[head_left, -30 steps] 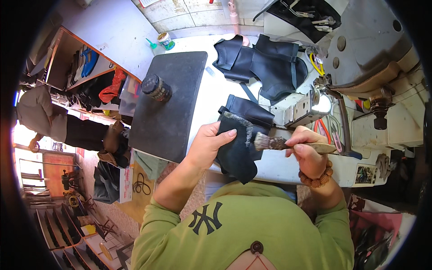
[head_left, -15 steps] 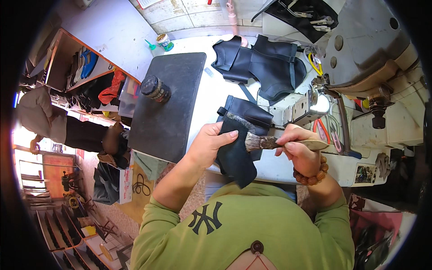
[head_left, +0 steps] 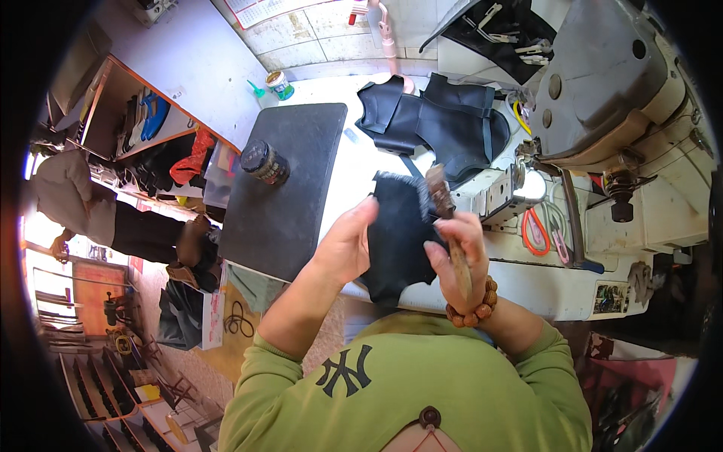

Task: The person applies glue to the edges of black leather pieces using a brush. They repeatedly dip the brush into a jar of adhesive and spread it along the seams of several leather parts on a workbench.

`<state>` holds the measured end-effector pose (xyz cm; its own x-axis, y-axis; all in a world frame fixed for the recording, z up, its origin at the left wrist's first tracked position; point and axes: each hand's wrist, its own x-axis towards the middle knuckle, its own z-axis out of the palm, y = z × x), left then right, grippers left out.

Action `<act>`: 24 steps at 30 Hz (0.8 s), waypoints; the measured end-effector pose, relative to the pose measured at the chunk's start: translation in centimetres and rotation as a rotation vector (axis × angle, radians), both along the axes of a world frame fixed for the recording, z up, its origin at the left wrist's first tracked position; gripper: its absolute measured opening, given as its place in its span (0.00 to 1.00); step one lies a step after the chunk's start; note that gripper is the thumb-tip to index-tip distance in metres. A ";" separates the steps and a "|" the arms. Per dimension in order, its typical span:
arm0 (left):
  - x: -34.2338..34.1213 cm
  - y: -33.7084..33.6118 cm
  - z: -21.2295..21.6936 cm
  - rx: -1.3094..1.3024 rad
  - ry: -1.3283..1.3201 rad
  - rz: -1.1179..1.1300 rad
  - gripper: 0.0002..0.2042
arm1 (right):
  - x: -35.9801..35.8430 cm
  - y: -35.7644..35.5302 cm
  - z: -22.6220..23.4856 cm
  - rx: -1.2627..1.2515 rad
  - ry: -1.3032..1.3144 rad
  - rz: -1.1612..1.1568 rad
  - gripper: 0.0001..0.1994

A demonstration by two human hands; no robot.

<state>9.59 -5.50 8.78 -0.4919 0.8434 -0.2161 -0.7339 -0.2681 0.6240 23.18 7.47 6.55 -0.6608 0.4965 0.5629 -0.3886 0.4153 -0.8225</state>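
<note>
Head view: two hands, one black piece, one brush.
From my remote seat I count one jar (head_left: 265,162) on one board (head_left: 290,203), one bracelet (head_left: 474,313) on the right wrist, and one black piece (head_left: 399,241) between the hands, over the near side of the table (head_left: 520,265). The left hand (head_left: 343,241) has its thumb raised at the piece's left edge; its other fingers are hidden, so I cannot tell whether they grip. The right hand (head_left: 461,260) grasps the brush (head_left: 440,194), its thumb by the piece's right side. Half a second ago, the brush lay nearly level with its bristles at the pale edge; now it points up and away, the right hand has moved left, and the piece shows broader.
</note>
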 end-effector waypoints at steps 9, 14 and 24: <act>5.3 -2.3 -3.3 0.405 0.684 0.155 0.41 | -4.6 -2.0 0.9 -0.265 0.194 -0.137 0.20; 5.4 0.2 -0.4 -0.087 0.228 0.582 0.18 | -4.7 -2.5 0.8 -0.004 0.208 -0.023 0.19; 3.3 0.4 0.0 -0.057 -0.052 0.540 0.11 | -0.1 2.5 2.0 -0.527 0.065 0.317 0.11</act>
<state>12.90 -5.12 8.79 -0.8392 0.4603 -0.2897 -0.5317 -0.5821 0.6153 23.08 9.95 8.59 -0.7943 0.5037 0.3397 -0.4828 -0.1840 -0.8562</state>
